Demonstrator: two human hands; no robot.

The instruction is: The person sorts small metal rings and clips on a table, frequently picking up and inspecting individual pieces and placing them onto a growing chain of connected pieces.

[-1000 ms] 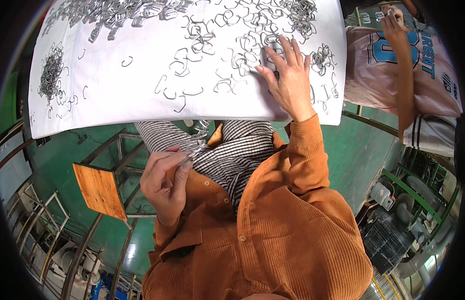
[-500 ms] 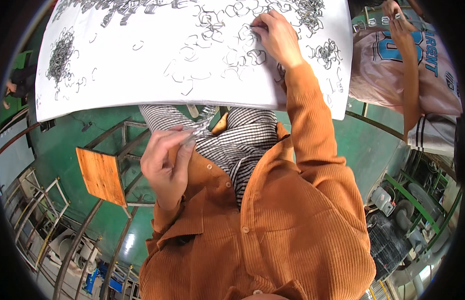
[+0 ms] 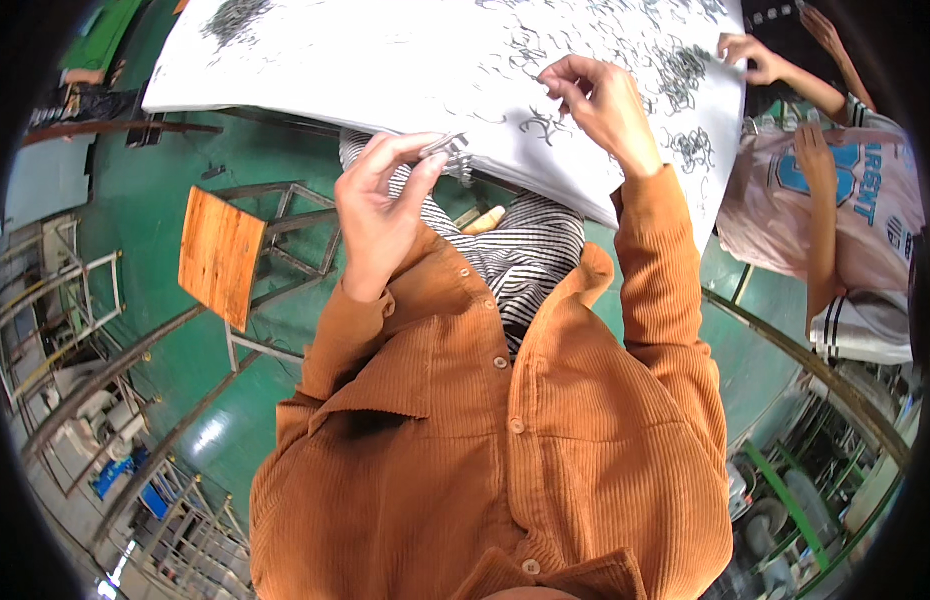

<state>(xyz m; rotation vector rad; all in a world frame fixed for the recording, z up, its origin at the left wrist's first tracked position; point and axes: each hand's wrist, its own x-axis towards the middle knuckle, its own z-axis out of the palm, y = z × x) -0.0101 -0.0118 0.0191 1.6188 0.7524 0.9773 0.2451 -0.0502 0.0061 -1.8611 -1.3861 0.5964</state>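
Note:
My left hand (image 3: 380,205) is closed in front of the table edge, pinching a row of small silvery metal clips (image 3: 463,163) between thumb and fingers. Over the white-covered table (image 3: 405,85), my right hand (image 3: 610,108) has its thumb and fingertips drawn together. Whether a small piece sits in that pinch I cannot make out. Just below its fingertips lie a few dark bent wire pieces (image 3: 538,127). Many more scattered bent pieces (image 3: 685,75) cover the table's right part, blurred by motion.
A denser dark heap (image 3: 235,18) lies at the table's far left. Another small heap (image 3: 690,148) is near the right edge. A co-worker's hand (image 3: 750,55) reaches to the table at right. A wooden-topped stool (image 3: 222,258) stands left on the green floor.
The view has turned, so the table sits higher and tilted. My left hand has come up toward the table edge with the clips. My right hand has moved nearer the table's front edge.

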